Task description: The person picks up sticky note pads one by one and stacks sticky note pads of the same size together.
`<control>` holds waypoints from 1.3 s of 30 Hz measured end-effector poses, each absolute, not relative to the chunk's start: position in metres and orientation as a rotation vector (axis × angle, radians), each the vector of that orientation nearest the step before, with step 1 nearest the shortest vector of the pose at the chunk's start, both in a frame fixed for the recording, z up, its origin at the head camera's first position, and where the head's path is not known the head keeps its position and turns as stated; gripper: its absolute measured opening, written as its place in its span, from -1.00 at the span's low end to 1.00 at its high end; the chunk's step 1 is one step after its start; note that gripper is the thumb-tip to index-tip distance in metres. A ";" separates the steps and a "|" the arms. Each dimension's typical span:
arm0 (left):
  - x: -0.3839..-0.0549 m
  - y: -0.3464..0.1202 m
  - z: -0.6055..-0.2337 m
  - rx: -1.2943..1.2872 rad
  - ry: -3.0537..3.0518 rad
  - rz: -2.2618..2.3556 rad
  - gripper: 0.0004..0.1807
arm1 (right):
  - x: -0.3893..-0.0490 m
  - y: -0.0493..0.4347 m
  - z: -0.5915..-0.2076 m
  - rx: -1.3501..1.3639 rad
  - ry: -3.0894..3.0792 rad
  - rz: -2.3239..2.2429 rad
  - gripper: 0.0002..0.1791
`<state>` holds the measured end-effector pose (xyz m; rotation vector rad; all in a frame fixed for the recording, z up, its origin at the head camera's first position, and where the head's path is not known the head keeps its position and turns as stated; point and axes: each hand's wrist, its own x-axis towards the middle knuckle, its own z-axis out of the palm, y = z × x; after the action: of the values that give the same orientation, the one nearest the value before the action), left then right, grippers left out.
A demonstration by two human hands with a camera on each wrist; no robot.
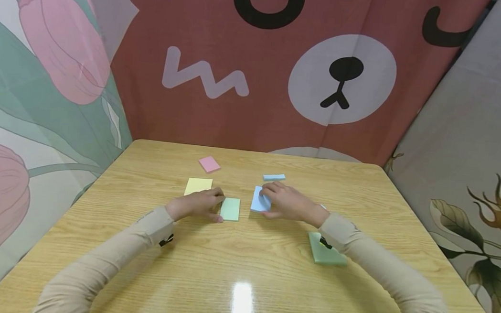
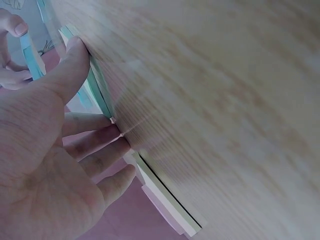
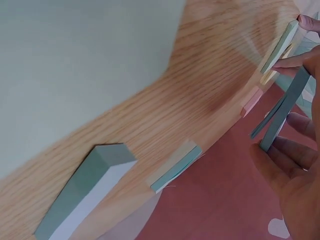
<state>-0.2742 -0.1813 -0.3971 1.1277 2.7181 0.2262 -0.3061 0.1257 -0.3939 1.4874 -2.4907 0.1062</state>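
Pale green paper: that pad (image 1: 230,210) lies on the table (image 1: 244,252) before me, L hand (image 1: 196,204) clamped on it, thumb at 1 edge, index at the opp. one, prob. to keep it square & steady. R hand (image 1: 288,203) pinches the blue pad (image 1: 257,205), thumb vs. fingers; on my R wrist cam it's tilted & parting into 2 layers, so I'd call the grip light. The 2 hands are apart, w/ bare wood between.

Yellow pad (image 1: 198,184) is just past the L hand, partly covered; pink pad (image 1: 209,164) is farther back, askew. Narrow blue strip (image 1: 273,177) is near the R fingers. Thick green block (image 1: 326,254) is by the R sleeve (image 1: 378,255), prob. parked there to leave the middle free. Small pale thing (image 1: 323,207) behind the R wrist: can't ID it.

Surface: light wood grain, glossy, w/ 1 glare patch (image 1: 242,304) nearest me. Room: red cloth (image 1: 261,123) w/ a cartoon face behind, flowered cloths (image 1: 63,44) L & R.
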 end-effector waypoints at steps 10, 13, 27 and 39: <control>-0.272 -0.182 -0.397 1.135 2.727 0.254 -0.27 | -0.305 0.121 -0.397 1.489 -2.516 0.093 -0.41; -0.272 -0.182 -0.397 1.134 2.728 0.258 -0.27 | -0.304 0.119 -0.398 1.493 -2.527 0.090 -0.41; -0.272 -0.184 -0.399 1.155 2.740 0.246 -0.25 | -0.300 0.111 -0.398 1.527 -2.494 0.053 -0.41; -0.272 -0.184 -0.399 1.158 2.737 0.273 -0.26 | -0.301 0.108 -0.399 1.538 -2.507 0.059 -0.42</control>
<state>-0.2720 -0.1837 -0.3991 1.1578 2.7372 0.2733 -0.3006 0.1079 -0.3991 1.5378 -2.5071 0.0586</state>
